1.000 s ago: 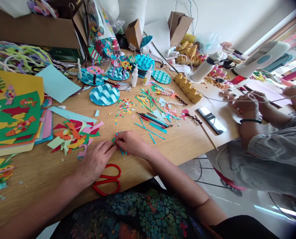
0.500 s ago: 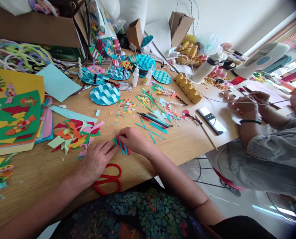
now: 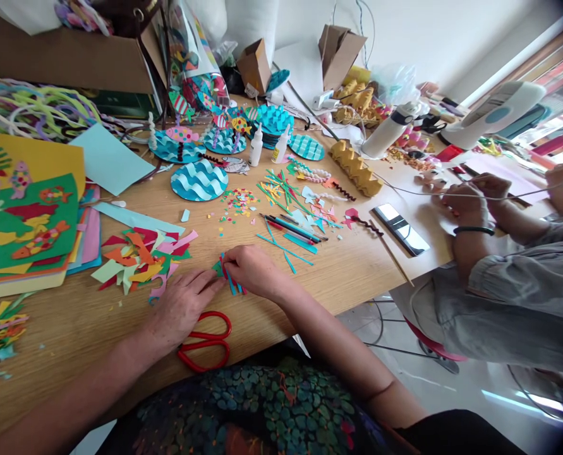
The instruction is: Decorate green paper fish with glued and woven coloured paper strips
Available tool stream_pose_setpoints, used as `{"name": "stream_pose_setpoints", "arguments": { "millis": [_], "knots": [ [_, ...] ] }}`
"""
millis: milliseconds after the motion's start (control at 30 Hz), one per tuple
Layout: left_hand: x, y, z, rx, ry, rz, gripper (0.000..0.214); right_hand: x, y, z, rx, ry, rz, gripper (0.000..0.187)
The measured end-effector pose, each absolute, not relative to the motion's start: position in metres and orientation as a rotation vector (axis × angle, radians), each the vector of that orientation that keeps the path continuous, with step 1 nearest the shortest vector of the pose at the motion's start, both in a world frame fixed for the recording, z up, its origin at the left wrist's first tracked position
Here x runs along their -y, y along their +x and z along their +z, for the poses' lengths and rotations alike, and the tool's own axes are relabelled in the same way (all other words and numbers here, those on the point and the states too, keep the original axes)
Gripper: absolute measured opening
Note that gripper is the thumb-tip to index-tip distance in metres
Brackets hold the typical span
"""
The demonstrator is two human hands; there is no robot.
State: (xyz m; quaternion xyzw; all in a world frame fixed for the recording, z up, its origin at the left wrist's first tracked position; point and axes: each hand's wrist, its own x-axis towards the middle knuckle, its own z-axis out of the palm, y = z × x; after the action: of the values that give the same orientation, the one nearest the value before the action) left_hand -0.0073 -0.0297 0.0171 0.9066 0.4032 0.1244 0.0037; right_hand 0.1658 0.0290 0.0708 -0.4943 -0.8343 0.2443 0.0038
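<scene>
My left hand (image 3: 184, 303) lies flat on the wooden table (image 3: 347, 278), fingertips pressing the edge of a small paper piece with red and blue strips (image 3: 227, 276). My right hand (image 3: 253, 268) is curled over the same piece, fingers pinched on its strips. Red-handled scissors (image 3: 205, 341) lie just under my left wrist near the table's front edge. A pile of coloured paper scraps (image 3: 141, 256) sits left of my hands.
Loose paper strips and pens (image 3: 290, 230) lie beyond my right hand. Blue wave discs (image 3: 199, 179), glue bottles (image 3: 256, 145), stacked coloured sheets (image 3: 25, 221) and cardboard boxes (image 3: 72, 57) fill the table. A phone (image 3: 402, 229) lies right. Another person's hands (image 3: 471, 199) work a wire there.
My right hand shifted slightly back and forth over the striped piece, uncovering more of its strips. My left hand stayed put.
</scene>
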Motion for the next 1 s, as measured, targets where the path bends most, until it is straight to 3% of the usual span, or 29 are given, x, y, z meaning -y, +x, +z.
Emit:
{"name": "stream_pose_setpoints", "arguments": {
  "millis": [467, 1000],
  "knots": [
    [0.029, -0.013, 0.015, -1.249, 2.792, 0.409, 0.039, -0.028, 0.177, 0.079, 2.475, -1.588, 0.876, 0.025],
    [0.020, -0.013, 0.022, -1.122, 3.037, 0.420, 0.040, -0.002, 0.205, 0.061, 2.487, -1.399, 0.721, 0.024]
  ]
}}
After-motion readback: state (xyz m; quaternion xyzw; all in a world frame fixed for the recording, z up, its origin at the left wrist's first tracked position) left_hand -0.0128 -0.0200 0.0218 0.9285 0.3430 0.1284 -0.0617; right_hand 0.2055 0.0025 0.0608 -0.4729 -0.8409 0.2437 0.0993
